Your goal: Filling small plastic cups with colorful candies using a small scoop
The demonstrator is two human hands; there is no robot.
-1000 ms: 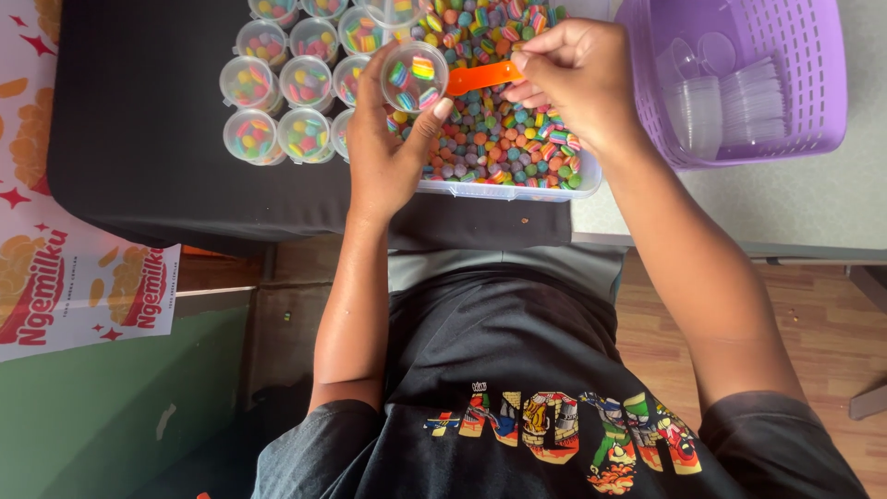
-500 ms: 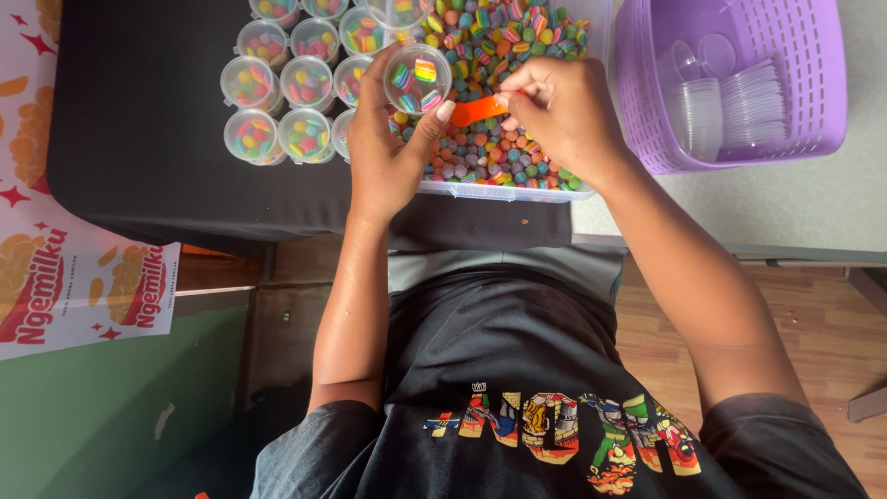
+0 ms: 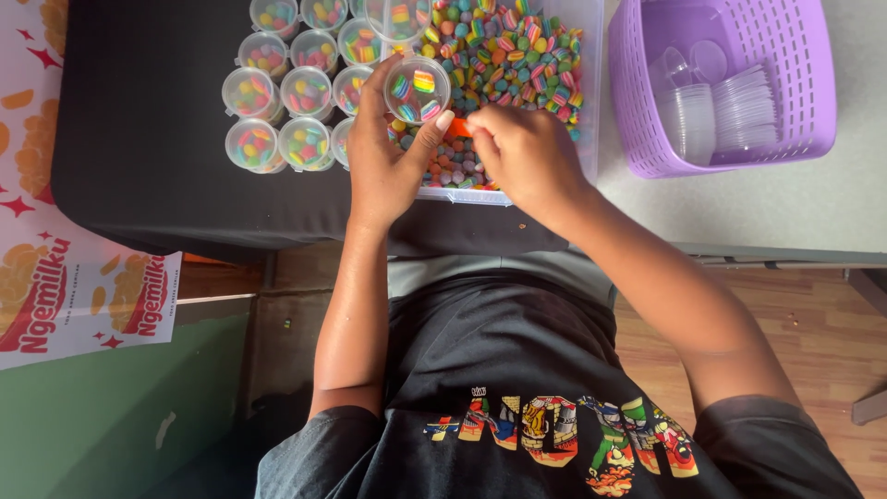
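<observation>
Since half a second ago my right hand (image 3: 522, 152) has dropped lower over the clear tub of coloured candies (image 3: 504, 55), fingers curled tight round an orange scoop (image 3: 459, 127) that barely shows. My left hand (image 3: 388, 157) grips a small clear cup (image 3: 418, 88) by its rim, a few striped candies inside, above the tub's near-left corner. Filled cups (image 3: 286, 92) sit just left; a purple basket (image 3: 730, 152) stands right.

A purple basket (image 3: 813, 83) holds empty clear cups (image 3: 688, 115); a printed red-and-white banner (image 3: 55, 296) hangs beside the black tabletop (image 3: 139, 139)
</observation>
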